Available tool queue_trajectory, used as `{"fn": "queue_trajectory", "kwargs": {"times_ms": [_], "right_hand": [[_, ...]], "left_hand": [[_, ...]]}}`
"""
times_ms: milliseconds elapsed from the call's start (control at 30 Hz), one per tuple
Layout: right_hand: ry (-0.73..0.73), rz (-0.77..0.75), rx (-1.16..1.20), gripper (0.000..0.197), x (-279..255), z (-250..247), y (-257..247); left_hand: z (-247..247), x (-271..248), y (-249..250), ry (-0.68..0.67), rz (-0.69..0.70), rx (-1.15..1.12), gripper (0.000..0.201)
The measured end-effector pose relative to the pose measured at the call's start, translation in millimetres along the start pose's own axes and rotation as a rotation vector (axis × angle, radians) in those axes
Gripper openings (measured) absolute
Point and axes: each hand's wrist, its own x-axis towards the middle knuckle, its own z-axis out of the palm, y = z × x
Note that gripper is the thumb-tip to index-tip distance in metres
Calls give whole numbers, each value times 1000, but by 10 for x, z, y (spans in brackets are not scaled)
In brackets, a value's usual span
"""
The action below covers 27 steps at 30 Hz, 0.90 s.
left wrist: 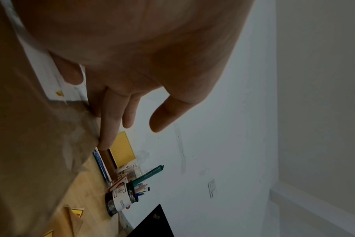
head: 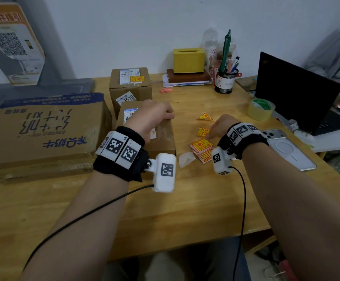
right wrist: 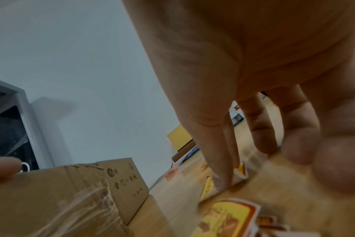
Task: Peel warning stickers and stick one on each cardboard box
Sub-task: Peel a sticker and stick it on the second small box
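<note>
Head view: wooden table [head: 165, 209] against a pale wall. Three cardboard boxes at left: large flat box [head: 43, 130], tall box [head: 130, 88] at the back with a yellow-red sticker [head: 137, 79] on top, small box [head: 161, 136] in front. Left hand [head: 155, 116] resting on top of the small box. Right hand [head: 220, 126] just beside it, fingers down on a loose sticker [head: 202, 131] lying on the table. Stack of stickers [head: 200, 149] near the right wrist; curled sticker [head: 205, 117] farther back. Tape roll [head: 261, 109], pen holder [head: 225, 81], yellow tissue box [head: 188, 59], laptop [head: 295, 92], phone [head: 287, 149] at right.

Left wrist view: fingers [left wrist: 109, 125] straight, lying along the cardboard edge, thumb apart, nothing gripped.

Right wrist view: fingers loosely spread, one fingertip [right wrist: 223, 179] pressing on the loose sticker, nothing pinched. Sticker stack blurred in the foreground.
</note>
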Motion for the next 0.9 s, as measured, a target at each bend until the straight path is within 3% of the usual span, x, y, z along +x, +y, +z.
{"fn": "queue_trajectory", "kwargs": {"times_ms": [233, 333, 433, 633, 767, 900], "right_hand": [[21, 22, 30, 37, 59, 15, 55], [-9, -30, 52, 52, 68, -1, 92], [-67, -98, 0, 67, 47, -52, 96], [-73, -157, -149, 68, 23, -49, 38], [-29, -67, -116, 38, -39, -58, -21], [34, -47, -42, 23, -75, -62, -35]], "left_hand": [[-9, 10, -4, -11, -18, -26, 30], [-24, -1, 14, -52, -68, -17, 38], [-38, 40, -22, -68, -134, -41, 62], [-33, 61, -9, -100, -83, 28, 10], [-36, 80, -15, -101, -81, 9, 19], [-36, 92, -21, -97, -70, 10, 18]]}}
